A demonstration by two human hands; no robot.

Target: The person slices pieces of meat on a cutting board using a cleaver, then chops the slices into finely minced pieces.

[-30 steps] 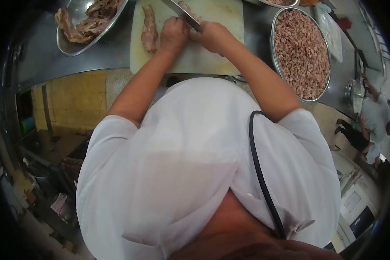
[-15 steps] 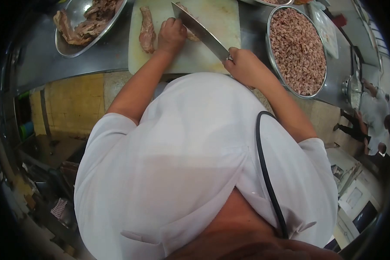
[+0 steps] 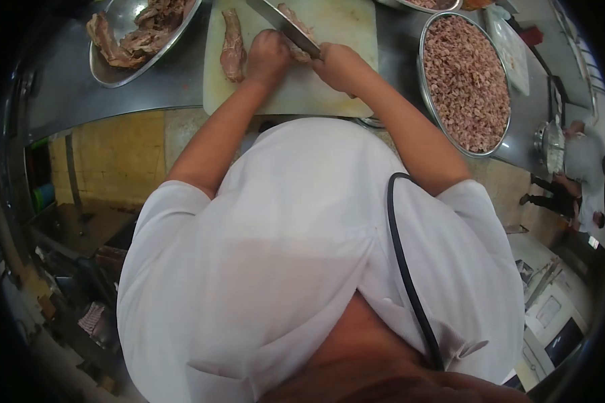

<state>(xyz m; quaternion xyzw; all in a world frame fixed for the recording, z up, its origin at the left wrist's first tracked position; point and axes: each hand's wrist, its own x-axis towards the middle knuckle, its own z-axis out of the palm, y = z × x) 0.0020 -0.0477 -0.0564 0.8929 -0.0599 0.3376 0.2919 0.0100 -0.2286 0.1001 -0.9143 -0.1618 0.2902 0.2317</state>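
Observation:
My right hand (image 3: 341, 68) is closed around the handle of a broad-bladed knife (image 3: 282, 24). The blade slants up and left over a piece of cooked meat (image 3: 300, 52), hiding part of it. Against the left side of that meat, my left hand (image 3: 269, 59) is curled, its fingertips partly hidden beside the blade. Left of this hand lies a second, long piece of meat (image 3: 232, 50). Both pieces rest on a white cutting board (image 3: 349, 33) with yellowish stains.
A metal bowl (image 3: 107, 79) with large chunks of meat stands at the left. On the right, a metal tray (image 3: 480, 154) is heaped with chopped meat (image 3: 465, 80). Beyond it are a clear plastic bag (image 3: 507, 50) and another person (image 3: 581, 161).
My right hand has moved left and up, carrying the knife across the meat. The left hand stays at nearly the same place on the board.

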